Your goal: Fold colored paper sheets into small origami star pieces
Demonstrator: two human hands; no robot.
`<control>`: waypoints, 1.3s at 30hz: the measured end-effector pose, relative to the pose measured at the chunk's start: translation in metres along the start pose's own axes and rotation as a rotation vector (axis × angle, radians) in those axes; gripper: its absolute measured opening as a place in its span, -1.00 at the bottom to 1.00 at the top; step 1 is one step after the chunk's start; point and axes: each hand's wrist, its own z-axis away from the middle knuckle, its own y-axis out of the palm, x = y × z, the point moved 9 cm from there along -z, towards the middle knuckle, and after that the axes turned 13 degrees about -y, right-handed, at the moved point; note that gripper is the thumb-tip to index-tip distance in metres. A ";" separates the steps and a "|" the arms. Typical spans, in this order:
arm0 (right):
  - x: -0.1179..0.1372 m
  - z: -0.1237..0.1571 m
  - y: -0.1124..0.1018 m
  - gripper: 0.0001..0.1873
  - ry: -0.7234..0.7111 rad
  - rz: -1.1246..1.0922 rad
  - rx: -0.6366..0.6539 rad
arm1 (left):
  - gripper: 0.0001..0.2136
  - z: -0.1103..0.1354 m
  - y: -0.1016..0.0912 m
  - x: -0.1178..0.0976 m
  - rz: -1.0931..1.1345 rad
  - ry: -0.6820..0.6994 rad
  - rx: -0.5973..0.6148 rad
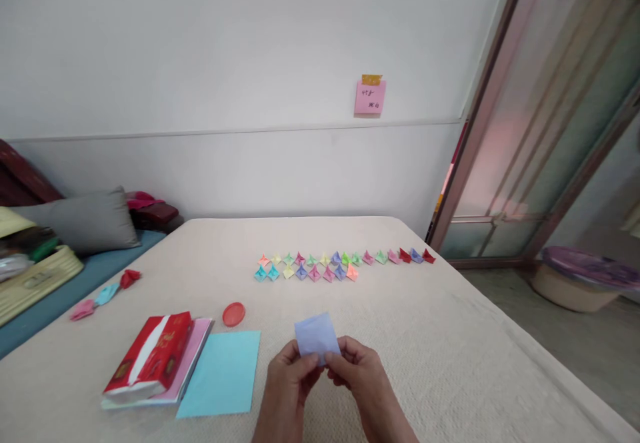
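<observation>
My left hand (289,371) and my right hand (356,367) both pinch the lower edge of a small lavender paper square (316,335), held just above the cream tablecloth (450,336). The fingers of both hands are closed on the paper. Beyond it, several small folded paper shapes in many colours (340,264) lie in two rows across the middle of the table. A light blue paper sheet (223,372) lies flat to the left of my left hand.
A red tissue pack (150,355) rests on a stack of pink paper (196,350). A red round lid (233,314) lies beside it. Three folded pieces (106,292) sit at the left edge. A grey pillow (90,220), a basket (35,282), a sliding door (550,130).
</observation>
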 end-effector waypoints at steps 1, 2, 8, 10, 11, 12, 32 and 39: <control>0.000 0.000 -0.001 -0.91 -0.010 0.007 -0.002 | -0.86 0.000 0.001 0.001 -0.005 0.001 0.005; 0.000 0.000 -0.002 -0.89 -0.019 0.017 -0.003 | -0.85 0.000 0.001 0.002 -0.021 -0.004 0.001; 0.008 -0.003 -0.004 -0.86 -0.001 0.100 0.108 | -0.88 -0.002 0.001 -0.003 -0.204 -0.025 -0.012; 0.011 -0.002 -0.003 -0.84 0.005 0.105 0.141 | -0.90 -0.001 0.001 -0.007 -0.249 -0.014 -0.001; 0.012 -0.002 -0.003 -0.84 0.004 0.096 0.143 | -0.91 0.000 0.000 -0.009 -0.275 -0.003 -0.005; 0.012 -0.002 -0.003 -0.84 0.007 0.083 0.143 | -0.91 0.001 -0.001 -0.012 -0.303 0.013 -0.010; 0.039 0.002 -0.007 -0.78 -0.211 0.026 0.173 | -0.78 0.014 -0.006 -0.033 -0.467 0.211 0.029; 0.043 0.002 -0.002 -0.81 -0.322 0.188 0.243 | -0.85 0.004 -0.006 -0.026 -0.356 0.202 0.049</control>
